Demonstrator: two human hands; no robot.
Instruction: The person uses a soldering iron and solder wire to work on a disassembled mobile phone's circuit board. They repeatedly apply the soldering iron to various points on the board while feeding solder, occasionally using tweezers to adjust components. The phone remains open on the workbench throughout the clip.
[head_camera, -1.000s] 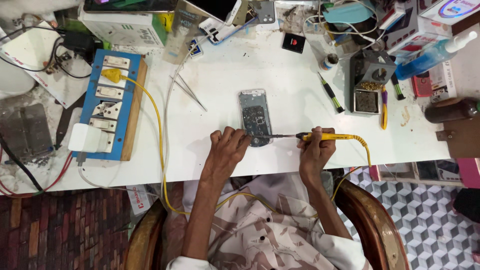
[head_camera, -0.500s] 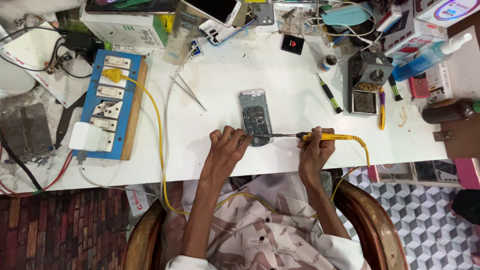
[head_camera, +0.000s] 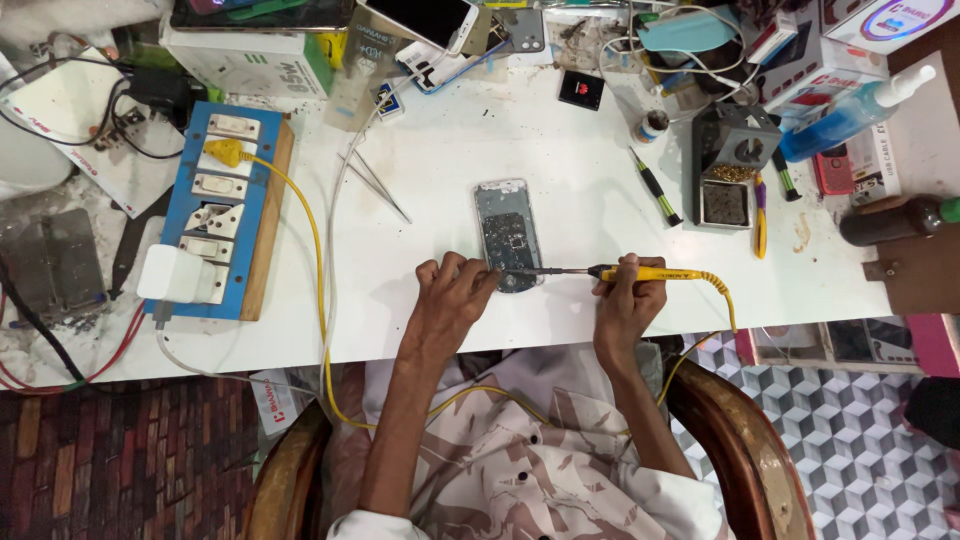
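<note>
An opened phone (head_camera: 508, 232) lies flat in the middle of the white table (head_camera: 450, 130), its circuit board exposed. My left hand (head_camera: 455, 292) rests on the table with its fingertips pressing the phone's near end. My right hand (head_camera: 628, 298) grips a yellow-handled soldering iron (head_camera: 650, 273). The iron lies level, and its dark tip reaches left onto the lower part of the phone's board. Its yellow cord loops off the table edge to the right.
A blue power strip (head_camera: 215, 210) on a wooden board sits at left with a yellow plug. Tweezers (head_camera: 380, 185) lie left of the phone. A grey iron stand (head_camera: 733, 170), screwdrivers (head_camera: 655, 188), a blue spray bottle (head_camera: 850, 105), a brown bottle (head_camera: 895, 220), phones and boxes crowd the back.
</note>
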